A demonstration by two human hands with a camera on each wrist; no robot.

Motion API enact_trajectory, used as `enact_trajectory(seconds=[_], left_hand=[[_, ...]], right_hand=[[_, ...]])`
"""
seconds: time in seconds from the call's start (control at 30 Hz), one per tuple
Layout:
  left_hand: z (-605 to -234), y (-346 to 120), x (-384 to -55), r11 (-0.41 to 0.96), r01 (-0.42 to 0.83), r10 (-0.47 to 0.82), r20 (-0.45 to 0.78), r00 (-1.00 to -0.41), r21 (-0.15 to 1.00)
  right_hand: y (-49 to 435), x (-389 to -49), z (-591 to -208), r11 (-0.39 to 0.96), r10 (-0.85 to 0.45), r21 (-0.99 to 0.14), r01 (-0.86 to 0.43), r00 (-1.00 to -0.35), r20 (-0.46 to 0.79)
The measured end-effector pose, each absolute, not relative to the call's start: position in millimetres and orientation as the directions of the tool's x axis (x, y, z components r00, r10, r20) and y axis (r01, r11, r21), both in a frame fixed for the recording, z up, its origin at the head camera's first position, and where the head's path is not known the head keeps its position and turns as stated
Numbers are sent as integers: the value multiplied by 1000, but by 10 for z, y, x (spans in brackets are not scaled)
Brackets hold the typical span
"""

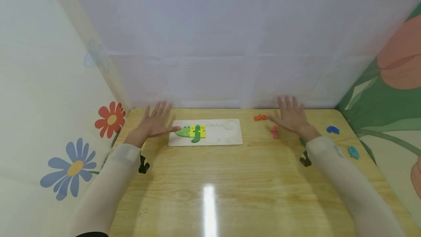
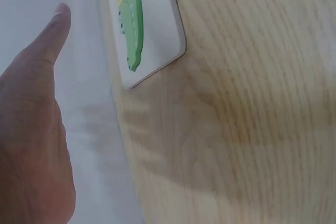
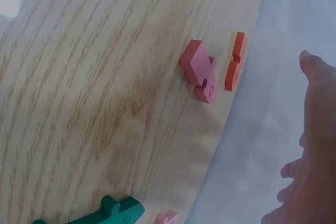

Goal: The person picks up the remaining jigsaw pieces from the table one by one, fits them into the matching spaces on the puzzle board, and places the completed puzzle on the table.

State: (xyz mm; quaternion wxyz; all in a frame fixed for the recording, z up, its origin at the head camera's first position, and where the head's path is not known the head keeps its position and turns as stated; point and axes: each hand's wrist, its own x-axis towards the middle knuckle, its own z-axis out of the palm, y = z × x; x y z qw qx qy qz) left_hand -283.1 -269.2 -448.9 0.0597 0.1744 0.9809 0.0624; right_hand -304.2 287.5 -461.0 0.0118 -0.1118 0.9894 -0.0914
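Note:
Both hands are held out flat with fingers spread, and neither grips anything. My left hand (image 1: pixel 154 124) is beside the left end of a white puzzle board (image 1: pixel 227 139); its thumb overlaps the green crocodile head piece (image 1: pixel 184 131) in the head view. Next to that head, yellow pieces (image 1: pixel 203 131) and a green leg piece (image 1: pixel 196 134) sit in the board, while the outline to their right is bare. My right hand (image 1: pixel 291 117) is over the far right of the table, nearest a pink piece (image 1: pixel 275 132) and an orange piece (image 1: pixel 260 117).
A blue piece (image 1: pixel 333 130) and a teal piece (image 1: pixel 353 152) lie farther right on the wooden table (image 1: pixel 250 178). The right wrist view shows a dark green piece (image 3: pixel 113 214) and another pink piece (image 3: pixel 167 217). A white cloth wall (image 1: pixel 204 76) borders the back edge.

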Motion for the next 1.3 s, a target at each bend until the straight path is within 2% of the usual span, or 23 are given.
enact_trajectory(seconds=[0.33,0.87,1.3], left_hand=[[-4633,-2658,-2792,928,351,366,-142,-920,123],[-4844,-2675,-2691,898,378,416,-156,-896,225],[-4958,-2709,-2632,889,374,425,-177,-888,263]], right_hand=[[2776,-3021,-4605,962,-227,-159,-221,-974,-19],[2720,-3060,-4686,951,-260,-163,-261,-965,24],[2610,-3065,-4776,945,-254,-218,-244,-967,-16]])
